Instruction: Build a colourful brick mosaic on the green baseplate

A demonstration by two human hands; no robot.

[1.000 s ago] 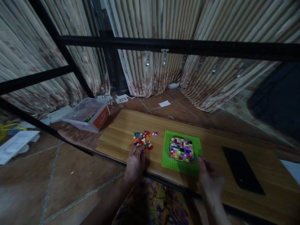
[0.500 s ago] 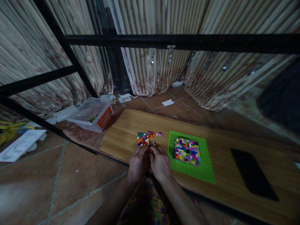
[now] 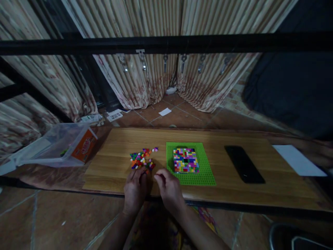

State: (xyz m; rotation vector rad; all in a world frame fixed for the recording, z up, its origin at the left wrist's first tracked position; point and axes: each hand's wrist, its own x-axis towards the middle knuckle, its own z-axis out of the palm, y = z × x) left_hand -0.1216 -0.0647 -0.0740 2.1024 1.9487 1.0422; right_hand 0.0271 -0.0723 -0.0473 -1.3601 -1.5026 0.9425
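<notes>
My left hand (image 3: 134,190) rests at the near edge of a pile of small loose building bricks (image 3: 139,158), fingers bent and drawn together at the bricks. What it holds, if anything, is hidden. Just to its right, my right hand (image 3: 171,190) is closed with thumb and forefinger in a pinch; anything between them is too small to name. Beyond the right hand lies a green baseplate (image 3: 206,175). On it stands a squarish block built from many-coloured bricks (image 3: 186,160), with a dark gap near its middle.
A wooden tabletop (image 3: 122,139) carries all this. To the right lie a black flat slab (image 3: 244,165) and a white sheet (image 3: 299,160). At left stands a clear plastic bin (image 3: 62,140) with an orange label. A black metal bar (image 3: 166,44) crosses in front of the curtains.
My hands have come apart, the right one shifting away from the pile towards the baseplate. The view has swung right, bringing the white sheet into sight.
</notes>
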